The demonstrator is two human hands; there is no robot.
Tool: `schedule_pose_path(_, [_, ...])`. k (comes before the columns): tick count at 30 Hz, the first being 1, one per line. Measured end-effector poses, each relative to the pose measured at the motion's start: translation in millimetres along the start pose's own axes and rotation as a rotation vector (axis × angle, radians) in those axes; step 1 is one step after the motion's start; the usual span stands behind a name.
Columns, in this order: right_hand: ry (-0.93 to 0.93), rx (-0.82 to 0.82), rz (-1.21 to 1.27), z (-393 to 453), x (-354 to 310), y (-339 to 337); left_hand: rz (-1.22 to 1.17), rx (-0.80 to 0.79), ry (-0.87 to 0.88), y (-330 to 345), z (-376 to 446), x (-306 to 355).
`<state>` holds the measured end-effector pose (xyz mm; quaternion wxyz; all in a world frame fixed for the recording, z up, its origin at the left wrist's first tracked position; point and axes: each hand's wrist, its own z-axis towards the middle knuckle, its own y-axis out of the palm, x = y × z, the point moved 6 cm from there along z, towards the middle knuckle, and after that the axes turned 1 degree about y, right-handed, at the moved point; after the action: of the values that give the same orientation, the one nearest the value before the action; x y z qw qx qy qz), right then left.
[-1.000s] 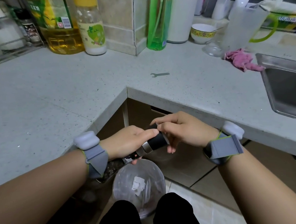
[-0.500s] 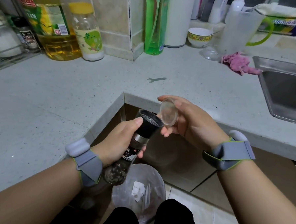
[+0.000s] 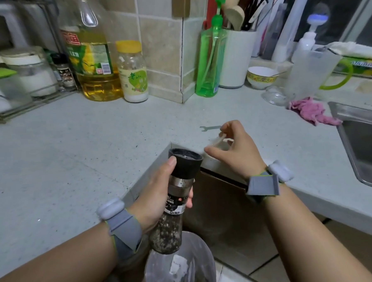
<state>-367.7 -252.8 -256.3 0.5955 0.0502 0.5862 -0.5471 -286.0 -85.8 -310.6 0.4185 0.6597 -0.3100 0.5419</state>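
Over the bin (image 3: 200, 255), left grip (image 3: 155, 198) clamped round grinder (image 3: 179, 181), right grip (image 3: 235, 152) pinching cap (image 3: 220, 140) alongside

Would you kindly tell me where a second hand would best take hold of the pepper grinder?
Probably the black head of the pepper grinder, from the right: it is round, stands nearly upright and is bare there, while the left hand wraps the waist with its thumb on the head's left side.

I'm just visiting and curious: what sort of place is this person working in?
Most likely a home kitchen: a stainless steel sink set in the speckled grey stone countertop, a large clear bottle of yellow cooking oil, and a glass pepper grinder with a black top gripped in the left hand.
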Motion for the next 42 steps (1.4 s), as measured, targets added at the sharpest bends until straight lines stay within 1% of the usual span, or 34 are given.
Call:
schedule_pose_path(2, [-0.01, -0.013, -0.12, 2.9, 2.0, 4.2, -0.009, -0.003, -0.005, 0.5, -0.7, 0.7])
schedule_pose_path(4, [0.003, -0.004, -0.18, 4.4, 4.2, 5.6, -0.028, -0.003, -0.006, 0.3, -0.7, 1.2])
schedule_pose_path(12, [0.044, -0.003, -0.225, 3.3, 12.5, 2.0, -0.025, 0.002, -0.001, -0.2, 0.0, 0.3])
schedule_pose_path(18, [0.038, -0.098, -0.344, 6.6, 25.5, 12.2, -0.009, 0.002, -0.008, -0.5, -0.1, -1.0])
schedule_pose_path(20, [0.037, -0.115, -0.332, 12.0, 22.8, 11.0, -0.011, 0.003, -0.007, 0.0, -0.2, -0.7])
schedule_pose_path(22, [0.039, -0.075, -0.281, 26.0, 20.1, 6.1, -0.002, 0.008, -0.006, -1.3, 0.1, -0.9])
schedule_pose_path(24, [0.093, -0.016, -0.3, 46.7, 27.3, 0.7, 0.008, 0.008, -0.008, -1.8, 0.3, -1.0])
schedule_pose_path(27, [0.201, -0.055, -0.37, 74.5, 45.4, 3.5, -0.004, 0.016, -0.019, -2.6, 1.0, -2.8])
schedule_pose_path(29, [0.239, -0.04, -0.302, 86.7, 55.6, 4.7, -0.015, 0.014, -0.023, -1.2, 1.0, -2.9])
schedule_pose_path(32, [0.271, 0.018, -0.102, 97.6, 65.0, 5.4, -0.027, 0.006, -0.019, -1.1, 1.8, -2.6])
schedule_pose_path(34, [0.28, 0.0, -0.105, 99.8, 67.7, 8.6, -0.024, -0.001, -0.023, -1.2, 1.9, -3.1])
schedule_pose_path(39, [0.33, -0.096, -0.231, 105.2, 66.8, 11.6, -0.033, 0.003, -0.024, -0.1, 0.2, -3.6])
schedule_pose_path(42, [0.373, -0.134, -0.261, 106.7, 67.4, 10.1, -0.021, -0.004, -0.022, 1.0, -0.3, -1.7])
